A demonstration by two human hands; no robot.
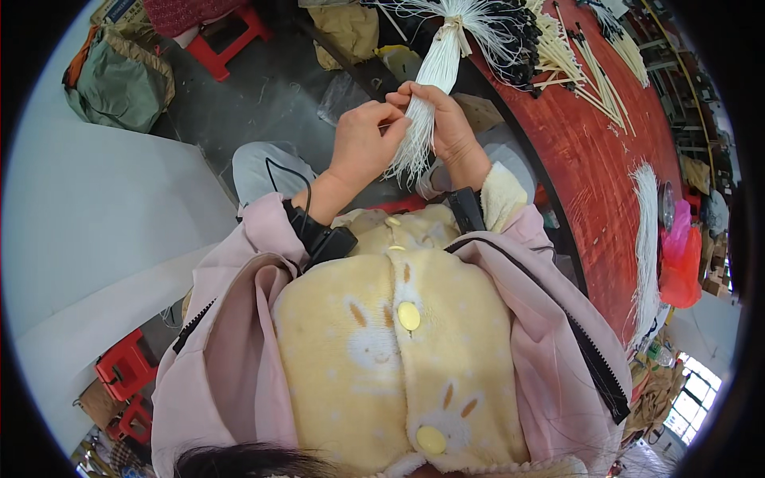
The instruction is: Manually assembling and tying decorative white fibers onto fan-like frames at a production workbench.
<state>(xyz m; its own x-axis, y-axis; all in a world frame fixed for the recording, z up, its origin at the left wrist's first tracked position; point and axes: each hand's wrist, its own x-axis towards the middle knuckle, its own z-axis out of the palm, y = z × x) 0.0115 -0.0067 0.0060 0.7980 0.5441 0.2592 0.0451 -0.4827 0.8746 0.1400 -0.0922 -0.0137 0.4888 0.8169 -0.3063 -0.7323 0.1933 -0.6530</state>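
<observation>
A thick bundle of thin white cords [437, 73] hangs off the table's edge in front of me. A tie [454, 22] binds it near the top, and its frayed lower ends spread out over my lap. My right hand [451, 126] is wrapped round the bundle from the right, below the tie. At its left side my left hand [365, 142] is closed in a pinch by the loose ends, apparently on a strand of white cord. The fingertips are partly hidden. Beyond the tie, the cords fan out toward black end pieces [522, 48] on the table.
The red table [590, 179] curves along my right. On it lie pale sticks with black tips [586, 68] and another white cord bundle [645, 247]. A pink and red plastic bag [681, 255] is at the far right. Red stools [231, 48] and a green sack [123, 84] stand left.
</observation>
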